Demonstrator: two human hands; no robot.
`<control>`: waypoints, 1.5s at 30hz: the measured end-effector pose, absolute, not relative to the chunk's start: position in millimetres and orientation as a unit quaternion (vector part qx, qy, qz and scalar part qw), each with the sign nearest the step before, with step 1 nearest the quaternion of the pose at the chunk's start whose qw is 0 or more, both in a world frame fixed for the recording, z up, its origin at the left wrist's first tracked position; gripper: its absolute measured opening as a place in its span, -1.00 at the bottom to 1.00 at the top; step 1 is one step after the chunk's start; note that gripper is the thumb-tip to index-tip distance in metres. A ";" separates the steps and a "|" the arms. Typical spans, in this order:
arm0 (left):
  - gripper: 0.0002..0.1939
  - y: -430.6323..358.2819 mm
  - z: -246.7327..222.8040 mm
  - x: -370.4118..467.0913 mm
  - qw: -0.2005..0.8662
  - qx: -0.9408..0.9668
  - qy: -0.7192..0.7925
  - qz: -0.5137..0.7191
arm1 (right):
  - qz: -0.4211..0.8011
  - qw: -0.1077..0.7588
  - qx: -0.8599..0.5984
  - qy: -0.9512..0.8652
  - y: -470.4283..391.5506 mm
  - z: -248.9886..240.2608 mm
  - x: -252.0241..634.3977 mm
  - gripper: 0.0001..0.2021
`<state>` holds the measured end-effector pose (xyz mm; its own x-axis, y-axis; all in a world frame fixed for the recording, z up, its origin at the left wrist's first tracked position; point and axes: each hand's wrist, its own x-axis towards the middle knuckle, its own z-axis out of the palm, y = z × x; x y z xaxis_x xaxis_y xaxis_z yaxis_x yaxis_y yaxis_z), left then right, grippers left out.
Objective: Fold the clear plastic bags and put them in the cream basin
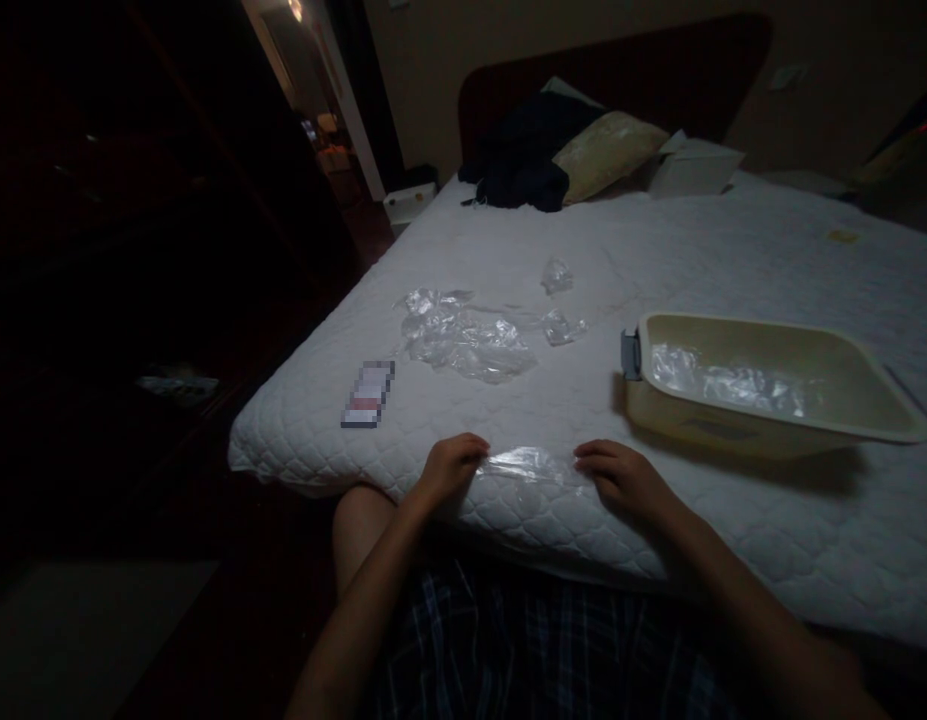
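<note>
A clear plastic bag (529, 463), drawn out sideways, lies along the front edge of the white quilted bed. My left hand (455, 465) pinches its left end between closed fingertips. At the right end, my right hand (620, 476) has its fingers together and the bag's edge at the tips. Beyond my hands is a spread of crumpled clear plastic bags (467, 338). Two smaller crumpled pieces, one plastic wad (557, 275) and another plastic wad (562, 327), lie just to its right.
To the right stands a beige plastic bin (740, 425) with clear plastic inside and a grey latch. A blurred-out phone-like object (368, 395) lies at left on the bed (298, 415). Dark cloth (519, 150), a yellowish pillow (609, 152) and a white box (695, 168) are by the headboard.
</note>
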<state>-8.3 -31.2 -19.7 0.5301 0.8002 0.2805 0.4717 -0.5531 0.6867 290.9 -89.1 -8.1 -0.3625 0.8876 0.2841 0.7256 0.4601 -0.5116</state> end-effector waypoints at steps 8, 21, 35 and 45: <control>-0.77 -44.8 -6.9 -10.5 0.188 0.860 0.404 0.247 | 0.061 0.196 -0.486 -0.849 -88.0 0.9 283.7 -0.77; -0.86 -54.5 14.6 35.4 0.071 0.905 0.404 0.113 | 0.074 0.178 -0.526 -0.828 -88.0 7.2 276.5 -0.77; -0.84 -53.4 4.6 38.5 0.075 0.906 0.410 0.073 | 0.165 0.017 -0.639 -0.751 -66.7 37.5 172.5 -0.75; -0.86 -56.9 7.0 35.9 0.097 0.894 0.428 0.091 | 0.105 -0.045 -0.707 -0.698 -71.2 16.0 219.3 -0.75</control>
<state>35.9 -56.9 7.0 0.6173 0.7828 0.0791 0.7476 -0.6149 0.2508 219.3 -71.2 16.0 0.0024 0.9772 -0.2122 0.9963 -0.0205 -0.0832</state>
